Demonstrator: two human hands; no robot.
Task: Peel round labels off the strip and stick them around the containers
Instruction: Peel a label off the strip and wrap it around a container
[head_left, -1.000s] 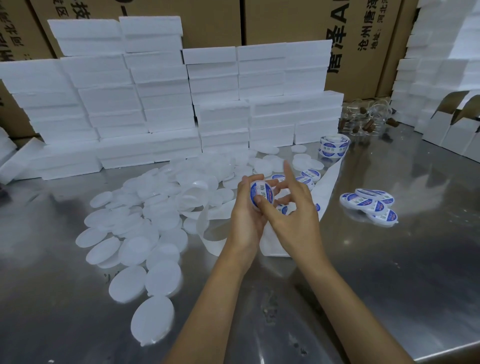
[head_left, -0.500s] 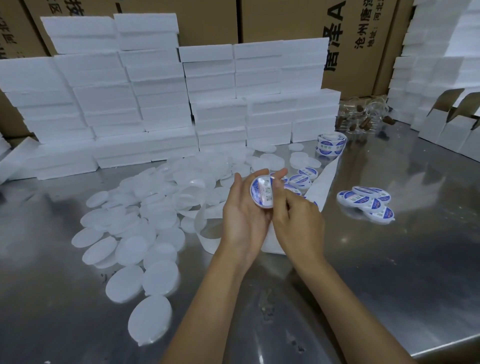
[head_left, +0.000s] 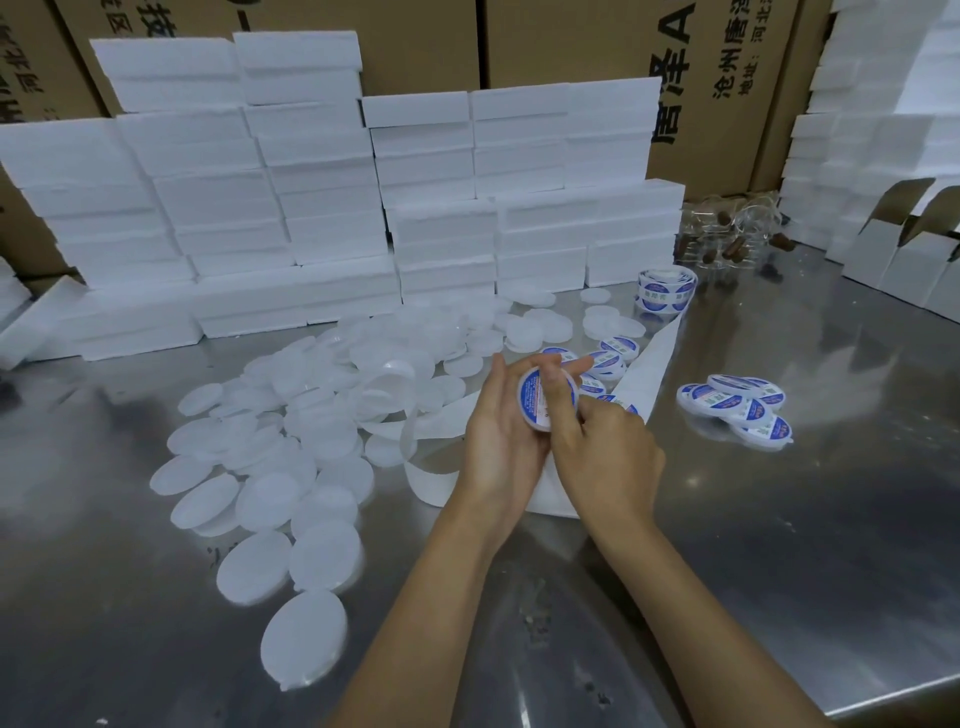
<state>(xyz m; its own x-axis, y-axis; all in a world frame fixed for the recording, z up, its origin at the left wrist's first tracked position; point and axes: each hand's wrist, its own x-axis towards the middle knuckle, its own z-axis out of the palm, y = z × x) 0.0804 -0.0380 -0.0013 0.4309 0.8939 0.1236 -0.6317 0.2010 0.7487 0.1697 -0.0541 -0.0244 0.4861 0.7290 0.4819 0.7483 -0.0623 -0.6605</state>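
My left hand (head_left: 501, 441) holds a small round white container (head_left: 540, 402) on edge, its blue and white label facing right. The thumb of my right hand (head_left: 597, 452) presses on that label while the other fingers curl beside the container. Under both hands lies the white backing strip (head_left: 644, 374) with several blue round labels (head_left: 615, 348) on it. The strip runs back to a label roll (head_left: 665, 291). A heap of unlabelled translucent white containers (head_left: 291, 441) covers the table to the left. Several labelled containers (head_left: 737, 405) lie in a pile to the right.
The work surface is a steel table (head_left: 779, 545) with its front edge at lower right. Stacks of white foam boxes (head_left: 332, 208) line the back, with brown cartons (head_left: 571, 41) behind. Open white cardboard boxes (head_left: 904, 254) and a clear bag with brown stoppers (head_left: 727, 239) stand at the right.
My left hand has turned the container from facing me onto its edge. My right hand's extended fingers have curled in and its thumb now presses on the label.
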